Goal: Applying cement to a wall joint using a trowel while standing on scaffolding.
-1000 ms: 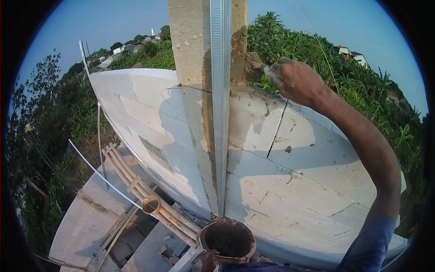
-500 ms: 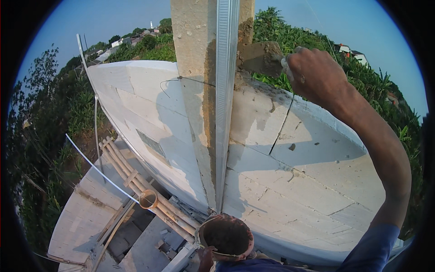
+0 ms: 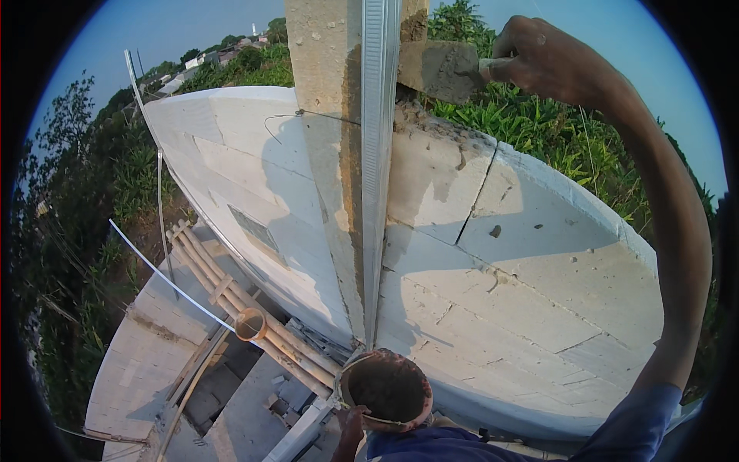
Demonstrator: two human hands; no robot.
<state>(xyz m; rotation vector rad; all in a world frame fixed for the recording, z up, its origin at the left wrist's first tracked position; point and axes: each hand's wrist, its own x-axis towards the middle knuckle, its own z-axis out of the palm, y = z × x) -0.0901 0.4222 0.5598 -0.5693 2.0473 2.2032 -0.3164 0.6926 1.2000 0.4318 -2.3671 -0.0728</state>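
Note:
My right hand (image 3: 531, 58) is raised at the upper right, its fingers closed round the handle of a trowel (image 3: 450, 73). The trowel's mortar-smeared blade reaches left to the side of the concrete column (image 3: 327, 69), just above the block wall's top edge. A ribbed metal strip (image 3: 380, 115) runs upright along the column and hides its middle. Low in front of me, my left hand (image 3: 352, 422) grips the rim of a bucket (image 3: 419, 420) at its left side. Dark wet mortar (image 3: 385, 389) lies inside the bucket. Lumps of mortar (image 3: 431, 127) sit on the wall top below the blade.
Pale block wall (image 3: 539, 300) extends on both sides of the column. A bent wire (image 3: 271, 127) sticks out at left. Bamboo poles (image 3: 231, 300), an orange-brown container (image 3: 250, 324) and a white pipe (image 3: 165, 277) are lower left. Green plants (image 3: 531, 131) grow beyond the wall.
My right hand and the trowel have moved up a little, with the blade still at the column's side. My left hand stays at the bucket. The whole view has shifted slightly.

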